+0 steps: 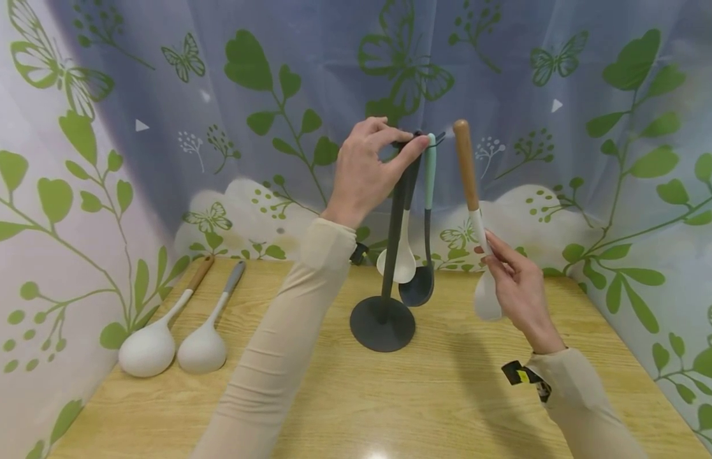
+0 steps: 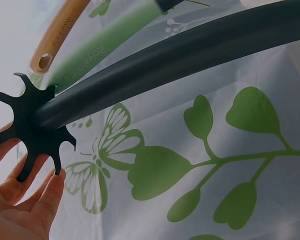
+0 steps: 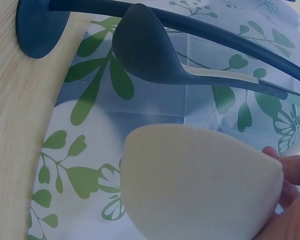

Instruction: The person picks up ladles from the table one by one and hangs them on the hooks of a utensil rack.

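Observation:
At the top of a dark utensil rack (image 1: pixel 394 236), my left hand (image 1: pixel 370 162) pinches the hooked crown (image 2: pixel 27 117) between thumb and fingers. My right hand (image 1: pixel 519 287) holds a white spatula (image 1: pixel 477 223) by its shaft, its wooden handle pointing up and its broad head (image 3: pixel 200 182) hanging down. The spatula is apart from the rack, to its right. From the hooks hang a dark ladle (image 1: pixel 419 287) with a mint-green handle and a white spoon (image 1: pixel 405 258) with a dark handle. Part of the crown is hidden by my left hand in the head view.
On the left of the wooden table (image 1: pixel 333 395) lie a white ladle (image 1: pixel 148 349) with a wooden handle and another white ladle (image 1: pixel 203 349) with a grey handle. A curtain (image 1: pixel 310 76) with leaves and butterflies stands close behind the table.

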A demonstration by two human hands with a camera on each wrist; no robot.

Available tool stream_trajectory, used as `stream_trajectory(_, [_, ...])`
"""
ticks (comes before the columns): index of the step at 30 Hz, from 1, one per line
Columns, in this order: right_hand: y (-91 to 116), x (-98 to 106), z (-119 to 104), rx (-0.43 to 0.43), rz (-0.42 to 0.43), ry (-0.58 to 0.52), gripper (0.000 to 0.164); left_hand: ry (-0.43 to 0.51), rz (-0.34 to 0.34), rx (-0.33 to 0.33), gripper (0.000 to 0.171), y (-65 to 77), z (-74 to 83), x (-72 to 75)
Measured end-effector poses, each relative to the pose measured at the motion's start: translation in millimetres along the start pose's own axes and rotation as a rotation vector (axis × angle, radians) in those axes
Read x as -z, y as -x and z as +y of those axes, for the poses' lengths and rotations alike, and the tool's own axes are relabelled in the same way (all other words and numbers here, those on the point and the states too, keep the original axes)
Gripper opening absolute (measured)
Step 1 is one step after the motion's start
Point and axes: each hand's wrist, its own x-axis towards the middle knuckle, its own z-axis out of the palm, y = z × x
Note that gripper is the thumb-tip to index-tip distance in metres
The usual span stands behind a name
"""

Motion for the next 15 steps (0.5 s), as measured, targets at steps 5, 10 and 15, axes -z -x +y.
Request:
stream_trajectory(5, [-0.9, 0.1, -1.7, 0.004, 0.007, 0.02, 0.044, -0.008, 0.005, 0.0, 0.038, -0.3, 0.1, 0.1])
stream_trajectory(10, [-0.8, -0.6, -5.9, 0.008, 0.007, 0.001, 0.044, -0.028, 0.025, -0.013, 0.036, -0.7, 1.6, 0.2])
stream_trajectory(15, [0.5, -1.3, -8.6, 0.018, 0.009, -0.025, 0.044, -0.046, 0.037, -0.012, 0.037, 1.0, 3.0, -0.6])
